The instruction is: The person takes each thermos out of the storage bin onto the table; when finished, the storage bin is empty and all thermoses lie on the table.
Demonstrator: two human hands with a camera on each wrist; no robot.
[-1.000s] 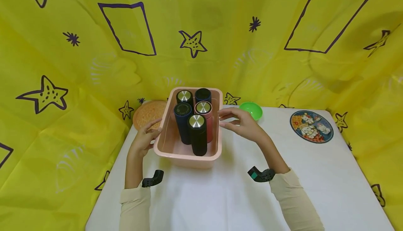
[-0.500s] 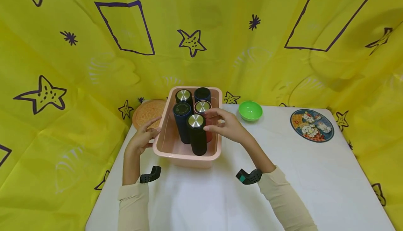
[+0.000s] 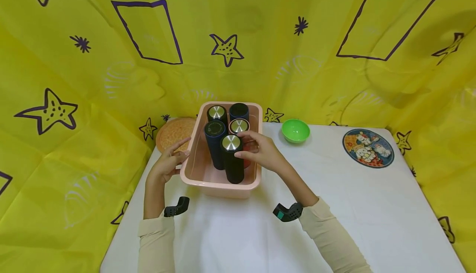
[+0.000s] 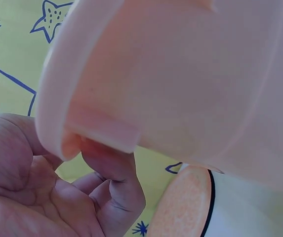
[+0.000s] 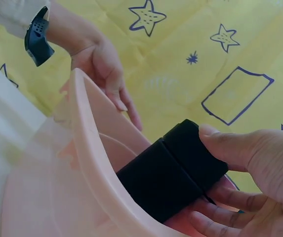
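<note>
One clear change: right hand [image 3: 263, 151] now reaching across the right rim of the pink tub [image 3: 227, 192] to the front black bottle [image 3: 234, 167], no longer outside the wall as a second ago. Reads, as a judgement, as a shift from steadying the tub to handling a single bottle, without any visible lift so far.

Same places for all five bottles, standing inside the tub: front black bottle nearest, pink bottle [image 3: 238, 125] just behind, dark blue bottle [image 3: 215, 147] to the left, back black bottle [image 3: 217, 112] and back dark bottle [image 3: 239, 110] along the far end.

Right hand narrowed to about a bottle's width: thumb against the cap on one side, fingers curled round the other, between black and pink. Looks like a pinch near the top; hard to tell how firm, with the fingertips partly hidden.

Left hand [image 3: 170, 161] unchanged at the left rim, holding the tub, fingers bent beneath the overhanging edge in the left wrist view.

Beyond, well apart from the bottles: green bowl [image 3: 296, 131] to the right of the tub, on the white table [image 3: 372, 215].
</note>
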